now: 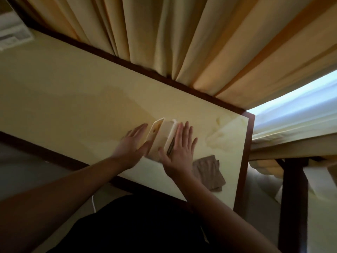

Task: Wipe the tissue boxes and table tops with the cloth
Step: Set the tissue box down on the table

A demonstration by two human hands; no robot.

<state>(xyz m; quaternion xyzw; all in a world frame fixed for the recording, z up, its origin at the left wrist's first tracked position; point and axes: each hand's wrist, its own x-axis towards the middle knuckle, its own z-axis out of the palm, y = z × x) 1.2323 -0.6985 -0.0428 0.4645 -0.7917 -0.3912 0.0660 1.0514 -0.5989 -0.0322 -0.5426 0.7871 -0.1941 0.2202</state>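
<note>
A person's left hand and right hand, both flat and open-fingered, press the sides of a cream tissue box on the table top, apparently steadying or repositioning it. The brown cloth lies unheld just beside the right wrist, likely set down to free both hands.

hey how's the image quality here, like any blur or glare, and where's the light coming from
Head view: dim overall; daylight enters through the curtain gap at right, blown out to white. Glossy table top shows soft reflections near its right end. Left hand, right hand and tissue box are slightly motion-blurred; wide-angle lens tilts and bends the edges.
</note>
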